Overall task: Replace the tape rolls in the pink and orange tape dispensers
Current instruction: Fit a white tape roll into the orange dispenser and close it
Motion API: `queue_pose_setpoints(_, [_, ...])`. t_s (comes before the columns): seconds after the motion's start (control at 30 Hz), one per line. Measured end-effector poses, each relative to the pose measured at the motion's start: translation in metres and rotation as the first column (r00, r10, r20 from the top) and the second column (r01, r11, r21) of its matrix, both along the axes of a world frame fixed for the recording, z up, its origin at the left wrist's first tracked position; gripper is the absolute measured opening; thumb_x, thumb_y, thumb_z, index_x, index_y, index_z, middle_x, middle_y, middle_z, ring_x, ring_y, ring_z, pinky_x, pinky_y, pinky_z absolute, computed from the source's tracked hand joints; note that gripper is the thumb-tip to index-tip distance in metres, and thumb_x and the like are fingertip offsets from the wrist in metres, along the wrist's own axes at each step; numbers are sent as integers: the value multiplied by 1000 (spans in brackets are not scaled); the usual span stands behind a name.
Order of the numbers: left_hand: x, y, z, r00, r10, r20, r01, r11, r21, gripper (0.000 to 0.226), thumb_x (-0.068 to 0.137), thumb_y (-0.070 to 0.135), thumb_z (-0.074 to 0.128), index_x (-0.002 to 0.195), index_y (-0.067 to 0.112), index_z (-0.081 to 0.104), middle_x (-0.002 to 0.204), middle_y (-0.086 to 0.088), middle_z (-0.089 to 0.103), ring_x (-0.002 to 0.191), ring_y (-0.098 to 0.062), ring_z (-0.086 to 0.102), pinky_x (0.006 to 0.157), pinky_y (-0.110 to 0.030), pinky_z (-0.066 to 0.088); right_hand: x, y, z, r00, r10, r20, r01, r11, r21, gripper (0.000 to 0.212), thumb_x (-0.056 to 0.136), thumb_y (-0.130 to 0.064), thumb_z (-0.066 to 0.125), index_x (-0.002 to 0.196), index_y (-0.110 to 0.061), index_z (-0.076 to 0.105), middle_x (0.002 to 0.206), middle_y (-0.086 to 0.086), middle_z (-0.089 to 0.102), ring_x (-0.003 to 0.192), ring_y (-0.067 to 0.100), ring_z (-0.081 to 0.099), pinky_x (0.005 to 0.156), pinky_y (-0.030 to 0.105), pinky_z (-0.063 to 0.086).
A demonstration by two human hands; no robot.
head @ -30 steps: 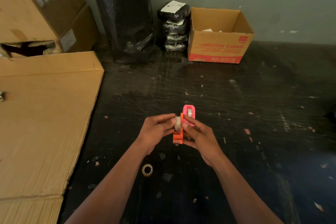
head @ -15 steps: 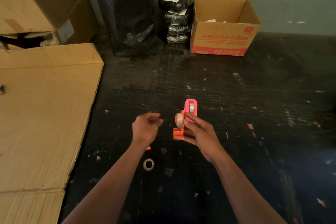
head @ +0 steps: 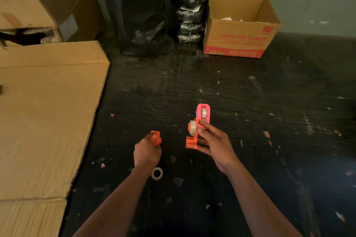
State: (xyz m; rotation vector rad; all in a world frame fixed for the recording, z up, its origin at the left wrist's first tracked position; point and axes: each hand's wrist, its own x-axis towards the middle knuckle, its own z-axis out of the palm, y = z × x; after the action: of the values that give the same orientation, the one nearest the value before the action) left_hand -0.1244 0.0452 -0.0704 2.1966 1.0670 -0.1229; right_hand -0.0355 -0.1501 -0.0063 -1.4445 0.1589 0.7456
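My right hand (head: 213, 143) holds the orange tape dispenser (head: 191, 139) above the dark table, with a clear tape roll (head: 192, 127) sitting on its open left side. The pink tape dispenser (head: 203, 112), a roll inside it, stands on the table just beyond, right behind the orange one. My left hand (head: 147, 152) is closed around a small orange plastic piece (head: 155, 137) to the left of the dispenser, apart from it. A used tape roll core (head: 157, 173) lies flat on the table near my left wrist.
A flattened cardboard sheet (head: 44, 113) covers the table's left side. At the back stand a "Lubrication Cleaner" carton (head: 237, 44), a stack of black wrapped packets (head: 189, 15), a black bubble-wrap roll (head: 138, 9) and brown boxes (head: 38, 2). Small scraps litter the dark table (head: 250, 102).
My left hand left the tape roll on the orange dispenser, swung down-left, and now grips a small orange piece. My right hand kept hold of the dispenser.
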Motion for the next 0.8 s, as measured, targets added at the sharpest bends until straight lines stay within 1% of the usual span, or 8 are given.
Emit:
queue_pose_setpoints(0.1, [6,-6,19,980,45,196,5,969,-246,51,93,13,72,140,30,61,121,3,75,93,-8,72,77,-30,63,-1,0,-1,1000,-7,5,7,1000,-2,38,102,-16,62,137,-31,64,117,0,78,101,15,79,88,41,64])
queue_pose_setpoints(0.13, [8,-9,26,964,57,261,36,941,-337,53,93,12,72,140,33,61,122,5,75,98,-7,72,77,-28,64,-1,0,-1,1000,-6,9,6,1000,0,38,102,-16,62,137,-31,64,116,0,79,101,15,79,87,40,64])
queue_pose_setpoints(0.2, [13,-15,42,934,111,340,86,852,-516,55,92,9,74,139,35,61,123,2,75,106,-14,74,82,-34,66,-1,0,0,1000,1,22,-1,1000,10,38,102,-17,63,138,-30,65,115,0,80,102,15,79,86,39,64])
queue_pose_setpoints(0.3, [16,-22,63,902,153,405,179,719,-671,56,92,3,72,139,33,61,122,-2,76,109,-20,76,89,-40,65,0,-1,4,999,8,53,-10,1000,28,37,103,-18,61,138,-28,65,116,-1,80,105,16,78,87,39,64])
queue_pose_setpoints(0.4, [18,-25,75,883,160,442,248,641,-727,55,93,0,70,138,30,62,117,-1,78,105,-16,78,84,-33,65,2,-1,7,997,13,69,-16,999,35,38,103,-19,61,139,-27,64,118,1,80,106,17,78,92,42,63])
queue_pose_setpoints(0.5, [20,-25,80,888,138,438,267,621,-737,55,94,-1,69,139,29,62,117,-1,78,103,-13,78,80,-29,65,2,-3,8,997,12,79,-15,999,44,38,103,-18,61,139,-27,64,117,2,80,107,18,78,95,45,61])
queue_pose_setpoints(0.7, [21,-23,85,902,128,412,262,596,-759,55,94,0,69,141,26,61,125,-5,76,105,-15,78,89,-37,64,1,-5,9,996,23,90,-29,997,65,35,102,-18,62,136,-28,66,115,2,81,105,19,78,88,40,63])
queue_pose_setpoints(0.8, [21,-23,85,902,123,413,268,592,-760,54,93,0,71,139,27,63,123,-4,78,107,-17,78,92,-41,63,1,-5,10,995,38,93,-45,996,73,34,102,-18,62,134,-30,67,116,1,80,107,20,78,90,42,63])
